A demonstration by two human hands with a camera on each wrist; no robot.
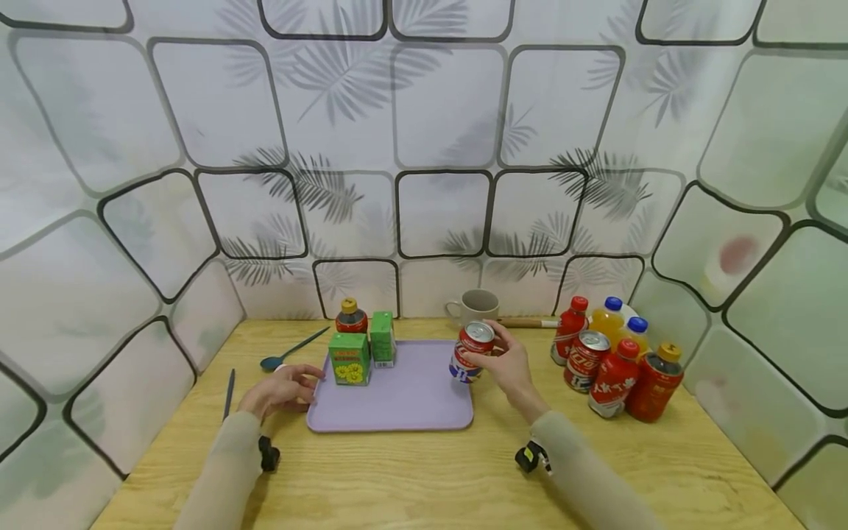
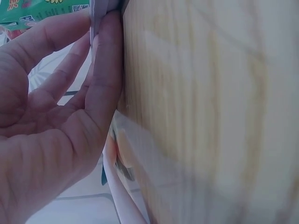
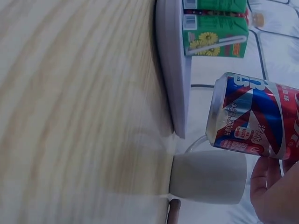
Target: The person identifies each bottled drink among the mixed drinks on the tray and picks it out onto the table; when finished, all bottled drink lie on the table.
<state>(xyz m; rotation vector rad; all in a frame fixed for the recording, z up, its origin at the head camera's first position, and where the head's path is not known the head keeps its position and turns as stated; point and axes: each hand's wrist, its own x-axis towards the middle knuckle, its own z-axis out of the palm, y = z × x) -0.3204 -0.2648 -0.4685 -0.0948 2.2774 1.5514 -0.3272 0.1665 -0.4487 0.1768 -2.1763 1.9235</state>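
Observation:
My right hand grips a red and blue soda can near its top, slightly tilted over the right side of a lilac tray. In the right wrist view, the can's base hangs in the air, above the level of the tray rim. At the tray's left edge, my left hand pinches the rim between its digits. Two green drink cartons stand on the tray's left part. Behind them shows a dark bottle with a yellow cap, its lower part hidden.
To the right stand red bottles, orange juice bottles, another red can and a yellow-capped bottle. A grey mug and a wooden-handled utensil lie behind the tray. A blue spoon and dark stick lie left.

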